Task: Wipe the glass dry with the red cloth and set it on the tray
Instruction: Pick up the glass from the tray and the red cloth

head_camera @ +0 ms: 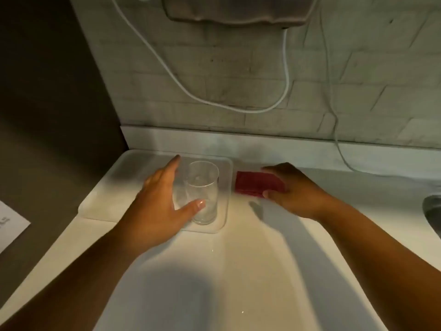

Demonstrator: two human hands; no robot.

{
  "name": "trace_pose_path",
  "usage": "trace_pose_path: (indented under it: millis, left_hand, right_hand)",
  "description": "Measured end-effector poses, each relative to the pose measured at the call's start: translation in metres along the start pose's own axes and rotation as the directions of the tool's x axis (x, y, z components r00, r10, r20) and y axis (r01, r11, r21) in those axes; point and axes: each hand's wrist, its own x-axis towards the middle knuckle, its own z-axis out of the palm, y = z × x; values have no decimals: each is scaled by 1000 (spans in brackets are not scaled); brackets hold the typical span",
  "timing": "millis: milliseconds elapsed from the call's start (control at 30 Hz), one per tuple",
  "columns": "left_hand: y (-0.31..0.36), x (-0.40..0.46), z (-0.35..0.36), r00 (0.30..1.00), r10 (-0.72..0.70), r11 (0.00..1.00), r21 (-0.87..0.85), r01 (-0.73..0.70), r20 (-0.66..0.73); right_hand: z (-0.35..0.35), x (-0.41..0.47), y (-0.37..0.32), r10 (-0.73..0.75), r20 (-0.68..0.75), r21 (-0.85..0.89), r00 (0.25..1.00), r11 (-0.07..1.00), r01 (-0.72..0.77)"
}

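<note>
A clear glass [202, 187] stands upright near the right end of a translucent white tray [114, 187] on the white counter. My left hand [162, 199] is spread open just left of the glass, its thumb across the lower front of the glass and its fingers apart behind it. A folded red cloth [255, 185] lies flat on the counter just right of the tray. My right hand [291, 189] rests on the cloth's right end, thumb at its near edge and fingers over its far edge, gripping it.
A white brick wall rises behind the counter with white cables [214, 101] looping across it. A metal sink rim [432, 211] shows at the far right. A sheet of paper [12, 223] lies at the left, below the counter edge.
</note>
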Motion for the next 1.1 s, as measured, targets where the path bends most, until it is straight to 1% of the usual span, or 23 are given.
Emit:
trace_pose_path:
  millis: [67,167,233,267,333,400,467,567,733,900,1000,1100]
  left_hand:
    - [-7,-1,11,998,-60,994,-92,60,2]
    - [-22,-5,34,991,-112,973,-195,123,67]
    - [-26,-5,44,986,-144,949,-270,161,82]
    - [-27,-5,47,985,-149,941,-295,168,87]
    - [-29,-5,55,983,-156,930,-321,178,93]
    - [-31,-4,61,986,-145,921,-353,166,85]
    - [-31,-3,63,986,-148,902,-400,165,73]
    - [-31,1,65,985,-166,881,-442,167,41]
    - [-35,5,66,987,-158,846,-512,147,22]
    - [-41,9,69,990,-132,844,-518,137,48]
    - [-40,14,68,991,-124,839,-528,134,56]
    - [-34,16,68,988,-140,807,-571,150,61]
  right_hand:
    - [13,6,2,18,10,-67,1000,998,-18]
    - [42,16,11,81,118,-258,990,965,-48]
    - [55,19,17,125,142,-346,982,936,-69]
    - [60,20,18,144,119,-366,982,926,-91]
    - [68,17,18,113,17,-411,993,907,-96]
    - [73,13,18,19,-124,-459,992,886,-74]
    - [74,10,16,-55,-232,-510,971,857,-73]
    - [74,6,9,-38,-261,-573,964,810,-124]
    - [85,-2,-4,-98,-296,-467,950,882,-55]
    - [84,-9,-1,-8,-310,-356,951,928,-108]
    - [77,-12,4,46,-297,-204,954,973,-110]
    - [70,-14,7,133,-295,-2,946,990,-140]
